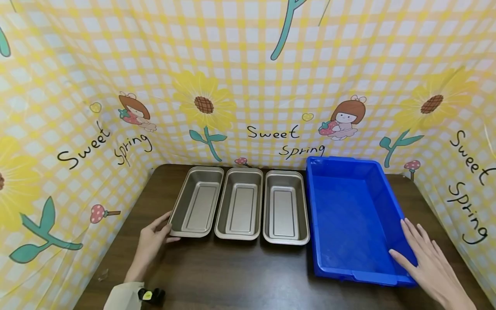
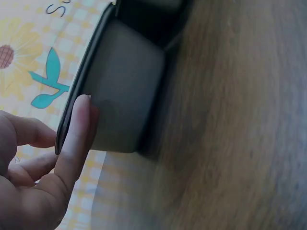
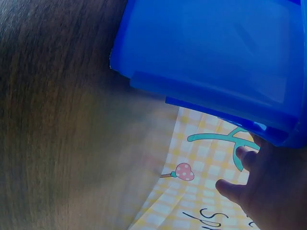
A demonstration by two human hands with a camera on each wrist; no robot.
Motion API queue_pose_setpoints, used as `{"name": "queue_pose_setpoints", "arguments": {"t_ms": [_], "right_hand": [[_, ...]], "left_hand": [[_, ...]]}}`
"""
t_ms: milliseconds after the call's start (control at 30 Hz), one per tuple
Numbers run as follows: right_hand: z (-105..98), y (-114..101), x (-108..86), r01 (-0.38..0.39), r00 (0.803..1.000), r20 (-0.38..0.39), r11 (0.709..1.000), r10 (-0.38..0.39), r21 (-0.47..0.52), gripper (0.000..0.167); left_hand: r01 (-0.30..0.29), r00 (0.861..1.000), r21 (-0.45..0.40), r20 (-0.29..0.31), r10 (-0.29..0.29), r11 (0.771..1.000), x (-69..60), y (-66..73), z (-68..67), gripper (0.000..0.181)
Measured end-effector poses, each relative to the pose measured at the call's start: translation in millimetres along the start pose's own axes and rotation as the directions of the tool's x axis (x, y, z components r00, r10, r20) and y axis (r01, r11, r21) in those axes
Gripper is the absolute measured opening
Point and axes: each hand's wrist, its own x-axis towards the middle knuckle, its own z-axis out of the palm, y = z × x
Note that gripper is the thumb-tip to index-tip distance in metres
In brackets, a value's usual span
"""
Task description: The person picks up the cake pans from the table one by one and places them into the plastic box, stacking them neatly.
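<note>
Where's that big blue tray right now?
In the head view, the blue tray sits on the right of the table, beside the rightmost metal pan, with the person's right hand at its right rim.

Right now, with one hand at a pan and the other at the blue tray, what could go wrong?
The left hand grips the leftmost pan only near one corner, so the pan might twist if lifted. The middle pan sits close beside and could be bumped. The blue tray stands right beside the rightmost pan; sliding the tray left might shove that pan.
</note>
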Motion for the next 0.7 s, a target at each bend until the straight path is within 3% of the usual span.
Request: {"name": "queue_pose_setpoints", "arguments": {"t_ms": [367,700], "right_hand": [[0.2,0.5,-0.5,-0.017,1.000,-0.003,1.000,0.017,0.000,0.097],[0.4,1.2,-0.4,-0.025,1.000,-0.006,1.000,0.025,0.019,0.097]], "left_hand": [[0.034,0.999,-0.124,0.012,-0.033,0.992,-2.2,0.1,-0.4,0.055],[0.053,0.995,-0.247,-0.071,-0.072,0.968,-2.2,-1.1,3.5,0.055]]}}
